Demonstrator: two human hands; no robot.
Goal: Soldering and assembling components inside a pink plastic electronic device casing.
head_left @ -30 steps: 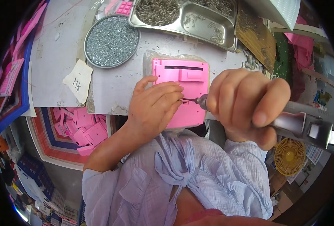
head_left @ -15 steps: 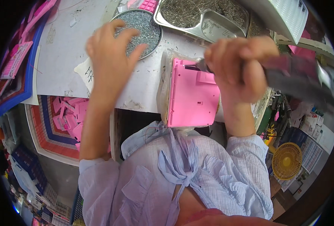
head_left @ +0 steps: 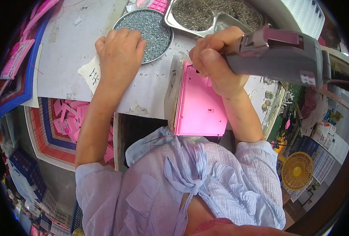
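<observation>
My left hand (head_left: 120,59) rests over the near left edge of a round metal dish (head_left: 171,41) full of small silvery screws (head_left: 149,33). Its fingers are curled down and their tips are hidden, so anything they pinch cannot be seen. My right hand (head_left: 219,59) is wrapped round a grey electric screwdriver (head_left: 280,59). The tool lies nearly level above a pink plastic housing (head_left: 200,104), its front end near the far edge; the fist hides most of that end. Clear plastic wrap (head_left: 170,98) lies under the housing at the table's front edge.
Behind stands a steel tray (head_left: 191,32) of brownish small metal parts. A paper scrap (head_left: 91,74) lies left of the dish. Below left, a striped basket (head_left: 40,133) holds pink pieces (head_left: 70,118). A blue-rimmed bin (head_left: 28,88) stands far left, a yellow basket (head_left: 297,170) at right.
My left hand's spread fingers have curled in at the screw dish. My right hand has moved left and slightly forward with the screwdriver, which is now less blurred.
</observation>
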